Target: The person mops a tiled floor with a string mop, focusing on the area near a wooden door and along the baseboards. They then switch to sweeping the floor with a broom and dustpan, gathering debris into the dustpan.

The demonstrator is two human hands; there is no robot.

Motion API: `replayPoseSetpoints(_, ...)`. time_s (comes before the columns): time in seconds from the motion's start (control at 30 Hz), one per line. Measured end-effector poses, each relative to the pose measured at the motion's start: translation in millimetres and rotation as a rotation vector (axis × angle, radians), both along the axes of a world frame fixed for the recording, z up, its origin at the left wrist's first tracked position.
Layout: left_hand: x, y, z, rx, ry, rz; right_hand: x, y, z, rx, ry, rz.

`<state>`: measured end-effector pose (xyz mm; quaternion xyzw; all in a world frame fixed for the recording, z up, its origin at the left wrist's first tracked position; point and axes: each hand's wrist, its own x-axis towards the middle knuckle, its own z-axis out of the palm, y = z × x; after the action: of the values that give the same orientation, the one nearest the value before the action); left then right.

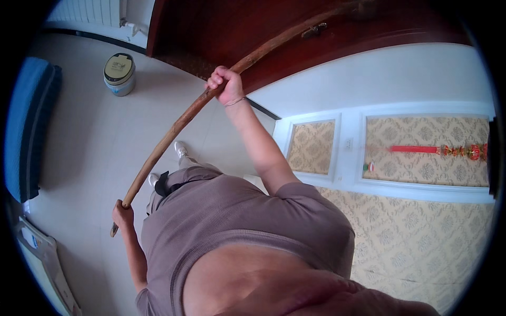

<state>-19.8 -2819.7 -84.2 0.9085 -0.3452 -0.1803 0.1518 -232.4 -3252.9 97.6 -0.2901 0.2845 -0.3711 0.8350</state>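
A long, slightly curved wooden stick [170, 134] crosses the view, running from the lower left up to the top right, where its far end is blurred. Fingers wrapped around it, my right hand [227, 85] grips the stick around its middle, with the arm stretched out and a thin bracelet on the wrist. My left hand [123, 215] is closed on the stick near its lower end, and a short stub [114, 230] sticks out past that fist. Behind the far part of the stick is a dark red door [197, 35] with a metal handle [314, 30].
A lidded bin [119, 75] stands on the pale floor [83, 138]. At the left is a blue fabric-covered piece [25, 126], with a pale framed object [55, 260] below it. A white radiator [85, 11] is at top left. A red tasselled ornament [415, 149] hangs by the patterned wall [415, 233].
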Motion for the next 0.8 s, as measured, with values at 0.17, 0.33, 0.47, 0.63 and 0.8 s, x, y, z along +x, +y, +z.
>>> replayPoseSetpoints(0.17, 8, 40, -10, 0.052, -0.075, 0.043, 12, 23, -37, -0.022, -0.068, 0.031)
replayPoseSetpoints(0.33, 14, 75, -6, 0.171, -0.133, 0.099, 32, 49, -62, 0.118, -0.091, 0.059)
replayPoseSetpoints(0.47, 15, 101, -7, 0.243, -0.182, 0.109, 44, 64, -82, 0.241, -0.094, 0.085)
replayPoseSetpoints(0.63, 10, 128, -5, 0.36, -0.099, 0.141, 52, 77, -115, 0.285, -0.099, 0.14)
replayPoseSetpoints(0.8, 5, 149, -1, 0.45, -0.055, 0.165, 53, 86, -138, 0.343, -0.11, 0.184)
